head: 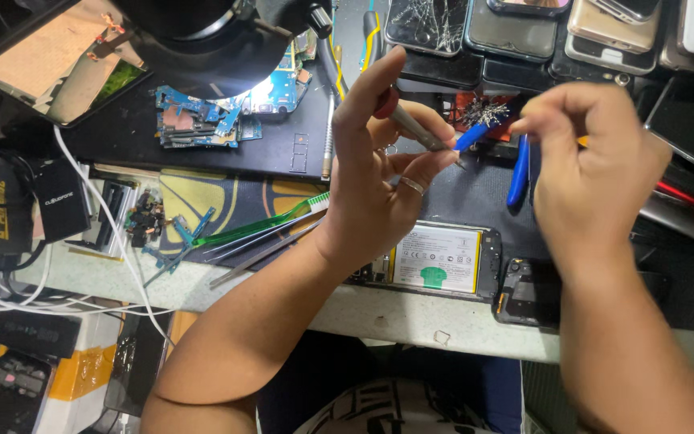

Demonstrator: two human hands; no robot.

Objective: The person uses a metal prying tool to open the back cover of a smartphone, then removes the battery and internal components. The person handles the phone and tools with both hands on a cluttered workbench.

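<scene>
Cluttered with phone parts, the tabletop carries a dark work mat under a microscope head. An opened phone, battery exposed, lies at the near edge, directly below the hands. Left hand: raised above the phone, fingers closed around a slim metal-shafted screwdriver, with a ring on one finger. Right hand: level with the left and a short way apart from it, fingertips pinched together; whether they grip anything cannot be told. Blue-handled pliers lie between the hands on the mat. Circuit boards rest at upper left, tweezers at left, and cracked phones line the far edge
</scene>
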